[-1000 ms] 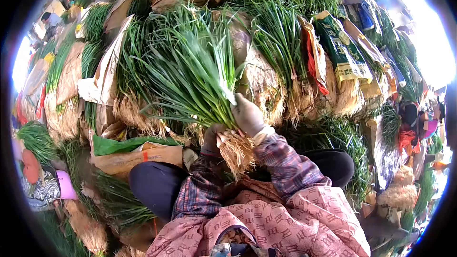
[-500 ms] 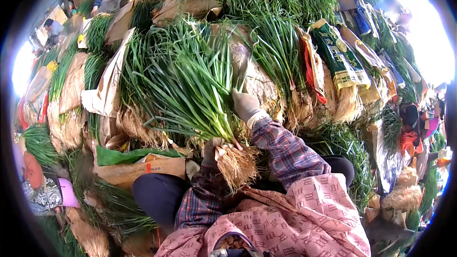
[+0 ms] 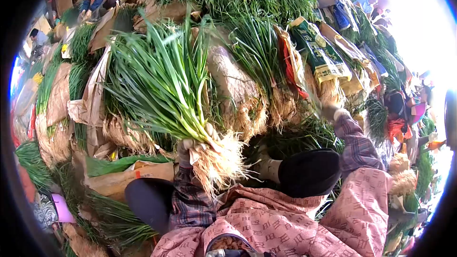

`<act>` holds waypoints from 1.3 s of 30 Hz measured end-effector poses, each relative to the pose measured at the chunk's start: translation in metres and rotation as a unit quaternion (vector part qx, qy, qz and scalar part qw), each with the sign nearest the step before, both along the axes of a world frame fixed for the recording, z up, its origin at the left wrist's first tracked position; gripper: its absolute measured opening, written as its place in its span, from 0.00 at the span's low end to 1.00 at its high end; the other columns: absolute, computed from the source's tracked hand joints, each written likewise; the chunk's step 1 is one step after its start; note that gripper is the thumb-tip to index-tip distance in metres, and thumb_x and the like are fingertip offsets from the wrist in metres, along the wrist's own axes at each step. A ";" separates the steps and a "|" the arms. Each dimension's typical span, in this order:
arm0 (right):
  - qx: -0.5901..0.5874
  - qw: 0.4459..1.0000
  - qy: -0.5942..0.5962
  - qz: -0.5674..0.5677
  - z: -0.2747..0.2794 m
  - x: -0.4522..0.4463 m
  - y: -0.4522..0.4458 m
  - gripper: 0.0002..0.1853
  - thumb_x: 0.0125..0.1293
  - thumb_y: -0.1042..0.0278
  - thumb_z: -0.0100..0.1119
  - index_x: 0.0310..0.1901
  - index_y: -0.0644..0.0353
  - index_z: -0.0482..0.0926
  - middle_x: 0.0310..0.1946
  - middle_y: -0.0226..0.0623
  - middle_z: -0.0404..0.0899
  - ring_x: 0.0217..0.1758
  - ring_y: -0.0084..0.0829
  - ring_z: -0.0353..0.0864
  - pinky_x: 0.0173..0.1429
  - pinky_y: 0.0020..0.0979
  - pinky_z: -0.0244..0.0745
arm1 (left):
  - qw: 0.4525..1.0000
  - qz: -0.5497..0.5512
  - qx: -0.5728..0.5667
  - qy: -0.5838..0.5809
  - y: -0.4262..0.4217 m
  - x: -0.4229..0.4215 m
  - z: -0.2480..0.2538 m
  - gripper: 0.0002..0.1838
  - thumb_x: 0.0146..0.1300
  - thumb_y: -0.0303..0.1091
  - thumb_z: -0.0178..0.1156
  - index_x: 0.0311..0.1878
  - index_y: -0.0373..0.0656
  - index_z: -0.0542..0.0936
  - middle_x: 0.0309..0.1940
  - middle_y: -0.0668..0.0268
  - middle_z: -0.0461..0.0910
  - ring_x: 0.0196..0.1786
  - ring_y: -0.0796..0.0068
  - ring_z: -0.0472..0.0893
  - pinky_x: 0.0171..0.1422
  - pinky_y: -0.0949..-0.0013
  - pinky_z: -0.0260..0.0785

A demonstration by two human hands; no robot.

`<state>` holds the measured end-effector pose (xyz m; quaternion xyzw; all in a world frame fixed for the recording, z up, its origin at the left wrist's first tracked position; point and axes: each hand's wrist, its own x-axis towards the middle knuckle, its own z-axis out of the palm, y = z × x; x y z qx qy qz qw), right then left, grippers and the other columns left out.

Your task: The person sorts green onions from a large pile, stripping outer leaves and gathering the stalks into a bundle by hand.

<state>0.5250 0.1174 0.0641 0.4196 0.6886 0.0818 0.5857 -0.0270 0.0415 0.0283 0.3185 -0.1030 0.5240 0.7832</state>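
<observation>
Plaid sleeves [image 3: 193, 205] are worn on both arms, dark ground crossed by reddish and pale lines. A pale cuff [image 3: 341, 113] is seen at right wrist. Right hand [image 3: 329, 112] is blurred, details not readable. Torso and lap are covered by a loose, creased pink smock [image 3: 266, 223], printed all over with small dark letter-like marks. Legs are clad in plain dark trousers [image 3: 309, 173], left knee rendered navy, right nearly black.
</observation>
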 end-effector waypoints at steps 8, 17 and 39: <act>0.268 0.743 0.560 -0.252 0.017 -0.156 0.065 0.27 0.57 0.51 0.59 0.53 0.61 0.71 0.41 0.50 0.78 0.48 0.45 0.79 0.53 0.36 0.74 | 0.998 -0.032 -0.056 -0.017 -0.003 0.030 -0.070 0.24 0.68 0.43 0.46 0.58 0.32 0.68 0.47 0.52 0.75 0.48 0.56 0.77 0.56 0.49 0.70; 0.326 0.569 0.659 -0.368 0.033 -0.232 0.086 0.18 0.60 0.62 0.53 0.50 0.62 0.73 0.37 0.49 0.80 0.41 0.43 0.81 0.47 0.39 0.75 | 0.999 0.002 -0.046 0.021 0.006 0.015 -0.067 0.38 0.59 0.53 0.56 0.65 0.35 0.60 0.53 0.54 0.70 0.53 0.50 0.74 0.59 0.44 0.67; 0.292 0.647 0.673 -0.207 0.004 -0.362 -0.050 0.11 0.61 0.67 0.58 0.39 0.62 0.69 0.29 0.36 0.70 0.26 0.28 0.70 0.33 0.30 0.74 | 0.993 0.028 -0.110 0.019 -0.007 0.016 -0.074 0.37 0.56 0.47 0.62 0.64 0.39 0.61 0.47 0.59 0.65 0.49 0.64 0.67 0.53 0.53 0.67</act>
